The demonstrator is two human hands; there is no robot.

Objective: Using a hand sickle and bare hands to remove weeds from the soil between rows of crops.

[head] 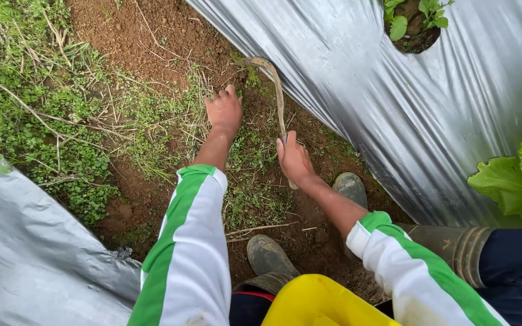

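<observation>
Here the right hand [295, 162] is clenched round the mostly hidden handle of a curved, soil-stained metal sickle [271, 81] whose tip rests by the silver plastic mulch sheet [394, 102], while the left hand [224, 111] presses loosely spread, gripping nothing, into low green weeds [152, 121], fingertips hard to make out.

Your long sleeves [191, 253] are white with a broad green stripe running down each. The crinkled plastic mulch sheet [394, 90] beside you is shiny silver-grey. Your curved sickle blade [273, 81] is dull, muddy brown-grey. The bare soil [128, 30] is reddish brown, the weeds [37, 133] green. Your rubber boots [267, 253] are mud-smeared olive; the plastic container [318, 302] below you is bright yellow.
</observation>
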